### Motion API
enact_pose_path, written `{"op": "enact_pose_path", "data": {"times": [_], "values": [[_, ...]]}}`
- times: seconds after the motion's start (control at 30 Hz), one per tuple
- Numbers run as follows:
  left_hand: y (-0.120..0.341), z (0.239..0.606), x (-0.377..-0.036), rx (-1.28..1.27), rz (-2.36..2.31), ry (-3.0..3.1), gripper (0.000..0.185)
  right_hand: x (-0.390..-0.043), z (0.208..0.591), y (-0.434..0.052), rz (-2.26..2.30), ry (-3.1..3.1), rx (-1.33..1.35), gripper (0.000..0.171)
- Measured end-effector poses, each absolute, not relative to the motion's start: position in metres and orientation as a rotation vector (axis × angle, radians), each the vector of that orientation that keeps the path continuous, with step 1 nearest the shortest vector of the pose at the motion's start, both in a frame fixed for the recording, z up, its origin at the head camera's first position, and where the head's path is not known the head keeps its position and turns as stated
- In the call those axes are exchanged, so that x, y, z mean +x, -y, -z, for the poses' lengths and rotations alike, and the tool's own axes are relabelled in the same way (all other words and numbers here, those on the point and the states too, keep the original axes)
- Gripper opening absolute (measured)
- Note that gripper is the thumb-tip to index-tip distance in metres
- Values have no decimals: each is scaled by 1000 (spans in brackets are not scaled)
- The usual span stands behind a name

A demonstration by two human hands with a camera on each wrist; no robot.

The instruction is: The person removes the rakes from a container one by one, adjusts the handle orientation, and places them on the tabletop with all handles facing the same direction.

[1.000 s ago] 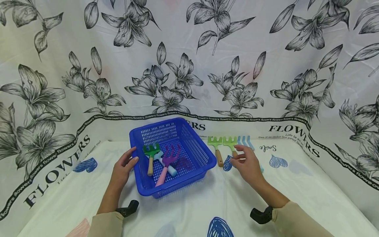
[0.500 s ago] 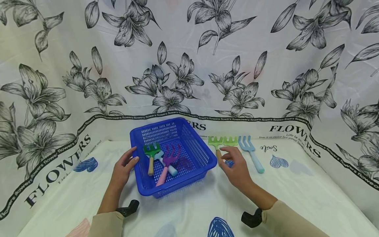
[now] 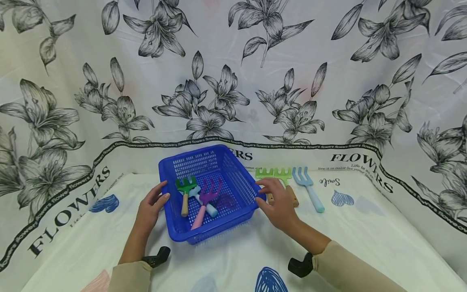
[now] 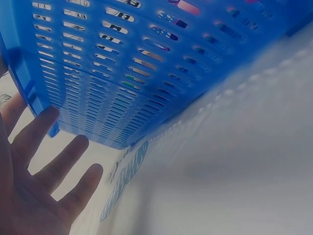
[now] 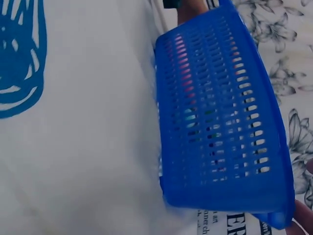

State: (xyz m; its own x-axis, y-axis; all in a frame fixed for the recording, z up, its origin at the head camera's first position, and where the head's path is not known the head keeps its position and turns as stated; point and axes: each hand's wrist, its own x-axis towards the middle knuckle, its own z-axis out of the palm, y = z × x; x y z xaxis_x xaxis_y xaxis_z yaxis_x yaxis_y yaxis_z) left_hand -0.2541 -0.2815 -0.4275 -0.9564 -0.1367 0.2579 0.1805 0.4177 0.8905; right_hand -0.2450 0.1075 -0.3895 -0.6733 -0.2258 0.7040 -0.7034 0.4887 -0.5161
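White floral-printed cloth backdrop (image 3: 233, 73), hung behind and curving round both sides of the work area; white table cover printed with blue hearts (image 3: 365, 239), with broad bare stretches to the left of the left forearm and to the right of the loose tools, and a narrower strip along the near edge; blue perforated plastic basket, rectangular (image 3: 238, 184), standing at the middle of the table, its far rim near the backdrop fold, its near corner pointing toward the person; left hand (image 3: 148, 209), fingers straight and spread, fingertips against the outside of the basket's left wall, gripping nothing, as the left wrist view confirms (image 4: 34, 171); right hand (image 3: 279, 205), fingers loosely extended, at the basket's right rim, holding nothing, whether touching the rim cannot be told; inside the basket, a purple fork-tined rake with pink handle (image 3: 205, 202), a green rake with wooden handle (image 3: 185, 192) and a pale blue tool with white handle (image 3: 204, 202), overlapping one another toward the left half, the right half of the floor bare; on the table just right of the basket, two light green rakes with wooden handles (image 3: 284, 180), side by side, partly covered by the right hand; beside them a light blue plastic garden fork (image 3: 308, 186), lying apart from the hand.
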Motion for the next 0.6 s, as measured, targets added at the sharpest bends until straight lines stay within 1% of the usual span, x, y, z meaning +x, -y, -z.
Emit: {"op": "enact_pose_path", "data": {"times": [0.6], "values": [[282, 426, -252, -77, 1583, 2358, 61, -247, 371, -74, -1170, 2224, 862, 46]]}}
